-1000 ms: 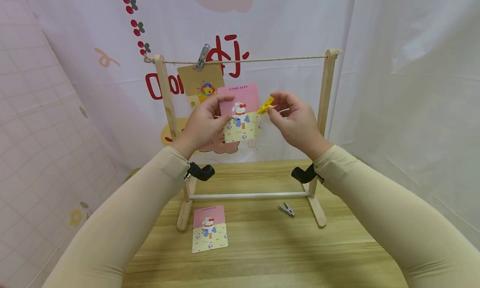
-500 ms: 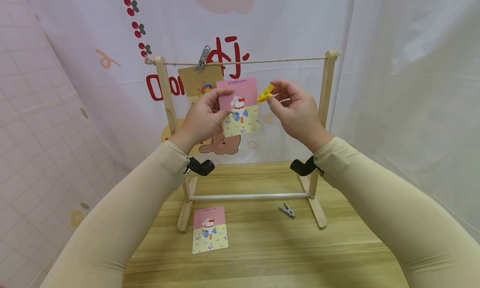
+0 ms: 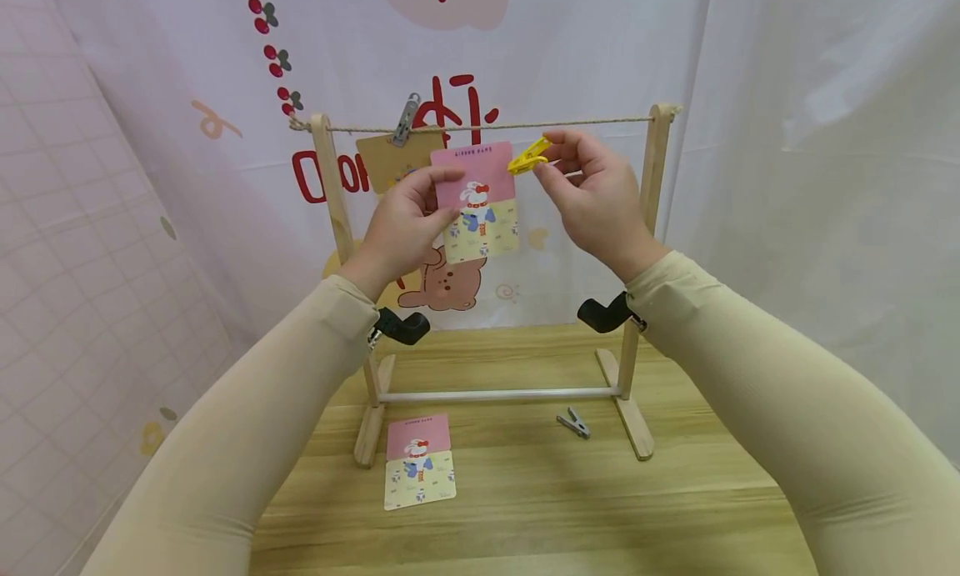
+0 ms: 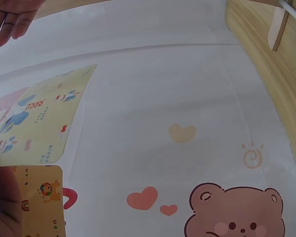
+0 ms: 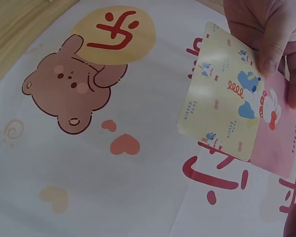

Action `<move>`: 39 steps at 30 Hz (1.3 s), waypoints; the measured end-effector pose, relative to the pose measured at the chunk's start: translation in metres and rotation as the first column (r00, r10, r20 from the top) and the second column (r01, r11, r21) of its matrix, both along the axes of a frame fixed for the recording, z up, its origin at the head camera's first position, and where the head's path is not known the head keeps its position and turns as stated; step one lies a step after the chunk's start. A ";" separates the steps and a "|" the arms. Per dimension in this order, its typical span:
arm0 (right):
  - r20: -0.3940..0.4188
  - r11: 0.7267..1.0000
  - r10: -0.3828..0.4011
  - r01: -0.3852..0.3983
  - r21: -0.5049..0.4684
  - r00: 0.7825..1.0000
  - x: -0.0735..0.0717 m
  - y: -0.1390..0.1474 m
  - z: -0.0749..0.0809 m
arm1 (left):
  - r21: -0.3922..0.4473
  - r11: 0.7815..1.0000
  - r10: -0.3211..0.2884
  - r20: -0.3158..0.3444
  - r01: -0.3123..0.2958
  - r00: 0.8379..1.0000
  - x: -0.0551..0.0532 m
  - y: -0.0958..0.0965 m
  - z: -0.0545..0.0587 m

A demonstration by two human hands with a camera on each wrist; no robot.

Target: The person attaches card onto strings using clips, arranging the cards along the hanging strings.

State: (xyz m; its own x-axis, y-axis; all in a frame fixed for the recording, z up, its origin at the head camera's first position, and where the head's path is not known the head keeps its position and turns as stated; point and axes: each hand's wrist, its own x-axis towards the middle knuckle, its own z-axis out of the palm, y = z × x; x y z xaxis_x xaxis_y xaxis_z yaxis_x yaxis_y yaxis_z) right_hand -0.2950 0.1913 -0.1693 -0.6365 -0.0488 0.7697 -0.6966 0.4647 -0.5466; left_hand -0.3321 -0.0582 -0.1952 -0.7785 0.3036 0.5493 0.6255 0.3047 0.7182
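Note:
My left hand [image 3: 405,226] pinches a pink-and-yellow rabbit card [image 3: 491,238] by its left side, thumb in front. The card's top edge sits slightly below the rope [image 3: 592,121] in the head view. To the right, my right hand [image 3: 596,197] pinches a yellow clip [image 3: 528,157] between thumb and fingers. Its tip overlaps or nears the card's upper right edge; contact cannot be told. A grey clip [image 3: 406,120] holds a tan card [image 3: 382,161] on the rope, partly hidden behind the rabbit card. In the right wrist view the rabbit card [image 5: 222,94] appears tilted.
Wooden posts carry the rope, the right post [image 3: 656,163] near my right hand. A white rod [image 3: 495,394] joins them low down. On the wooden table [image 3: 525,509] lie another rabbit card [image 3: 420,474] and a grey clip [image 3: 574,424]. A printed cloth [image 3: 570,51] hangs behind.
Both hands have risen toward the rope, carrying the rabbit card and the yellow clip. The clip has moved up along the card's right edge. The things on the table have stayed put.

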 end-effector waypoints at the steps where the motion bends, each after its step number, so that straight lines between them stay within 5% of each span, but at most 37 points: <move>1: 0.000 1.000 0.000 0.000 -0.002 1.000 0.000 0.000 0.002 | -0.001 1.000 0.002 -0.005 -0.002 1.000 0.000 0.000 0.001; 21: -0.003 0.998 -0.014 0.013 -0.056 1.000 -0.001 -0.009 0.026 | 0.056 0.998 0.001 -0.025 0.000 1.000 -0.004 0.007 0.009; 39: -0.026 0.993 -0.107 0.108 0.042 0.994 -0.005 -0.020 0.043 | 0.074 0.997 0.003 -0.016 -0.002 1.000 -0.008 0.014 0.011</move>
State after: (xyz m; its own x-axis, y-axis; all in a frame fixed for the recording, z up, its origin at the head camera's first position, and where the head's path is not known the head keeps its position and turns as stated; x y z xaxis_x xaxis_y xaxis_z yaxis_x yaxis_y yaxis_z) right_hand -0.2999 0.1709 -0.1261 -0.6214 -0.0147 0.7834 -0.6541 0.5601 -0.5084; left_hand -0.3400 -0.0440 -0.1845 -0.7700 0.2595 0.5829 0.6367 0.2531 0.7284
